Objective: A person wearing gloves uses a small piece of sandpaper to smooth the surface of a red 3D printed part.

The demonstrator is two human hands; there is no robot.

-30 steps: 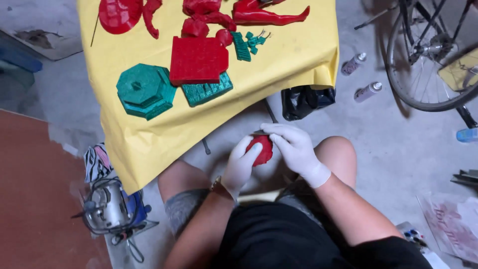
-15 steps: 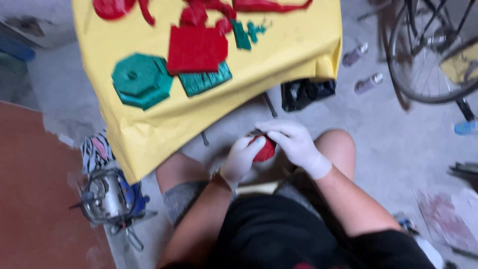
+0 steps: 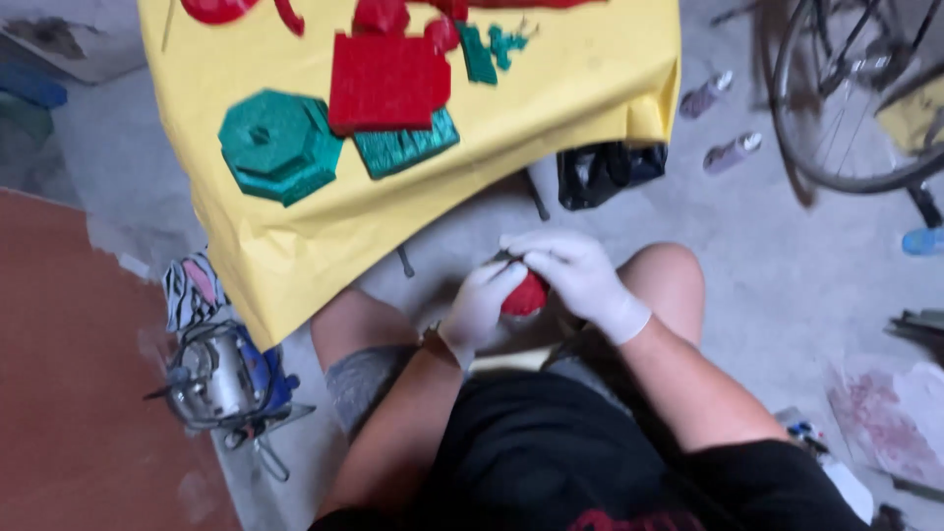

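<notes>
While both gloved hands, left (image 3: 479,307) and right (image 3: 580,275), have fingers wrapped around the small red piece (image 3: 526,295), it looks light, stiff; grip its sides.

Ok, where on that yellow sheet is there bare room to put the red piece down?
The yellow sheet is bare along its near edge, below the green octagon and green block, and on its right side near the corner. The far middle is crowded with the red square and small pieces. Both gloved hands, left hand and right hand, hold the red piece.
</notes>
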